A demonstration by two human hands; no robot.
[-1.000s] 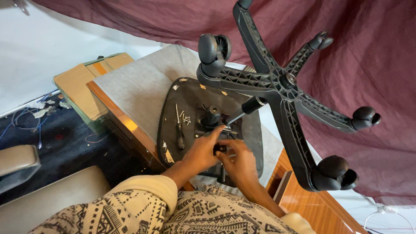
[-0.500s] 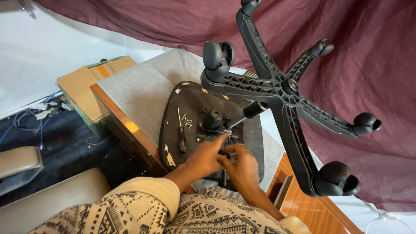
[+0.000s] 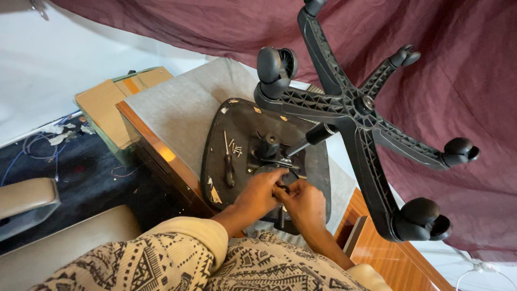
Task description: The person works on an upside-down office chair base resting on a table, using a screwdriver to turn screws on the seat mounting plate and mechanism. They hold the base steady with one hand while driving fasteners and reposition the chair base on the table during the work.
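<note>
Together, left hand (image 3: 261, 194) and right hand (image 3: 304, 205) gripped the metal mechanism (image 3: 272, 161) on the flat black seat underside (image 3: 237, 124).

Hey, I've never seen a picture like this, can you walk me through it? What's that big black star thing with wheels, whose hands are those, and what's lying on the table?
The picture comes from a camera worn on a person's head, looking down at their own two hands. The left hand and right hand meet over a black metal mechanism fixed to the underside of an office chair seat, which lies upside down on a grey mat on a wooden table. Both hands grip small parts there; what exactly is between the fingers is hidden. The black star is the chair's five-legged base with castor wheels, tipped up in the air on its central column. On the seat lie a screwdriver and a few loose screws. A dark red cloth hangs behind.
</note>
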